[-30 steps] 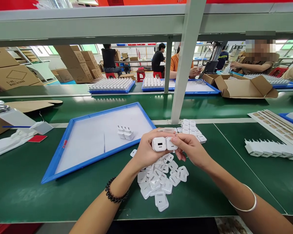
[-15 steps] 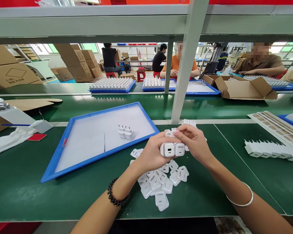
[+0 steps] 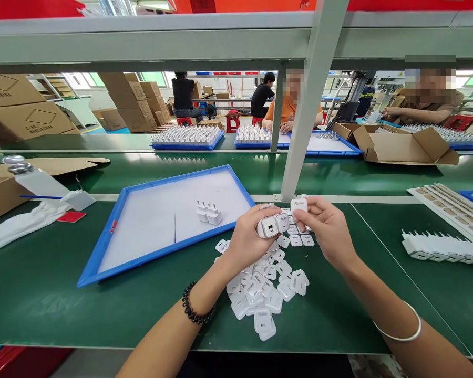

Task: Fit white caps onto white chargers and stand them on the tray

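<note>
Two white charger bodies are side by side in my left hand, its fingers wrapped round them. Between the thumb and fingers of my right hand is a small white printed cover, held up just right of the chargers. Below my hands, a loose pile of white covers lies on the green table. More covers stand in short rows behind and under my hands. Two white plugs with pins up sit in the blue-rimmed tray at the left.
A row of white chargers lies at the right, near stacked strips. A metal post rises behind my hands. Bottle, white glove and red card lie left. People sit beyond the far trays.
My right hand has moved slightly right, away from the chargers, with a cover now in its fingers. My left hand has tilted the chargers. The view has shifted a little.
</note>
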`<move>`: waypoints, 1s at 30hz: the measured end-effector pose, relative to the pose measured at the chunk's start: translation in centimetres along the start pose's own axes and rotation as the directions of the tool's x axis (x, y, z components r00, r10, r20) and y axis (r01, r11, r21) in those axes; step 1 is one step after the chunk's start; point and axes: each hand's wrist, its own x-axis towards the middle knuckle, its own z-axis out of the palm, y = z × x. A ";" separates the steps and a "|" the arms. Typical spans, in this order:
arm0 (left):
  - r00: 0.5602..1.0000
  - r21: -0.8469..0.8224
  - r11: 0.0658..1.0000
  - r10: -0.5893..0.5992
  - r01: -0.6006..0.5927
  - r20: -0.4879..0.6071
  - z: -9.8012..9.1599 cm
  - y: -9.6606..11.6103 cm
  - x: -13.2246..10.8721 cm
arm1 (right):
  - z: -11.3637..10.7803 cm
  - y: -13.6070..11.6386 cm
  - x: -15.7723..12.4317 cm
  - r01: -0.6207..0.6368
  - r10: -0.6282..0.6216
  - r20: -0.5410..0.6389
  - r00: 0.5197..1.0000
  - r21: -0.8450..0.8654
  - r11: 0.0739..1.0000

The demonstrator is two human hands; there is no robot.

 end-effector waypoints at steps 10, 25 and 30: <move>0.984 0.161 0.977 0.157 -0.141 -0.087 0.3 -0.7 -0.5 | 0.7 0.0 -0.9 -0.333 0.288 0.426 0.858 0.034 0.942; 0.971 0.212 0.953 0.232 -0.216 -0.056 0.3 -0.4 -0.5 | 0.9 0.2 -1.1 -0.388 0.323 0.464 0.825 0.050 0.920; 0.959 0.233 0.937 0.278 -0.260 -0.051 0.4 -0.6 -0.7 | 1.0 0.2 -1.2 -0.391 0.347 0.410 0.843 0.026 0.920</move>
